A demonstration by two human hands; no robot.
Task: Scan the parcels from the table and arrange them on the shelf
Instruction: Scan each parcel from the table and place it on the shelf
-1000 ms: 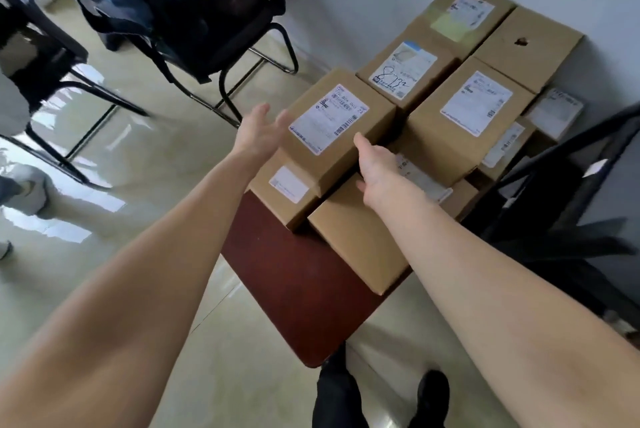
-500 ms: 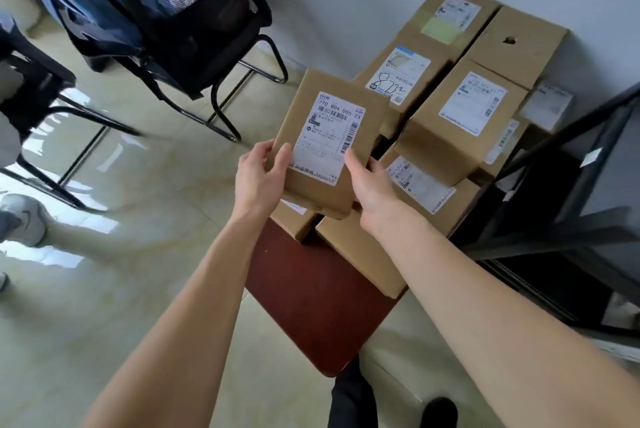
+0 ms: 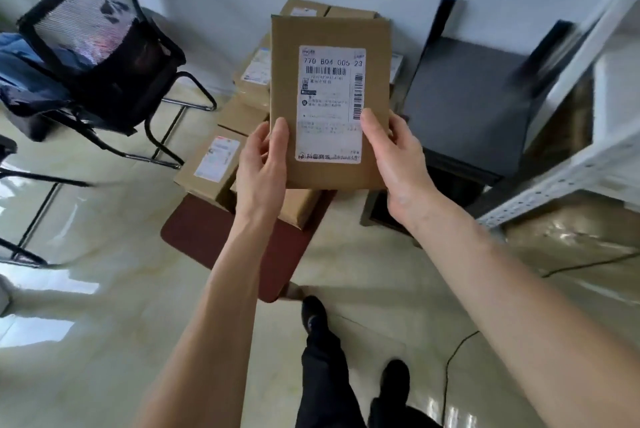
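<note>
**One parcel in hand, the rest not yet moved**

The parcel [image 3: 329, 102], a flat brown cardboard box, is held up in the centre of the frame with its white shipping label [image 3: 330, 103] facing the camera, barcodes and printed number readable. The left hand [image 3: 261, 164] grips its lower left edge, thumb on the front and the other fingers curled behind. The right hand [image 3: 394, 154] grips the lower right edge the same way, thumb lying on the edge of the label. The box is upright and clear of everything below it.

Behind and below it, the other parcels [image 3: 214, 164] lie stacked on a dark red surface [image 3: 207, 237] against the wall, at centre and centre left. Several carry labels, and how many there are cannot be counted because the held box hides part of the pile. At the right edge of the frame stands a pale metal shelf [image 3: 568, 168], blurred; a brownish board or box shows behind its frame, but no parcel can be made out on it for certain. A black mesh chair [image 3: 104, 57] sits at upper left on the glossy floor.

As a judgement, the task looks to be at an early stage: this box is lifted and presented label-up, ready for scanning, though no scanner is visible. Scanning, shelving it, and handling the whole remaining pile appear to be left.
</note>
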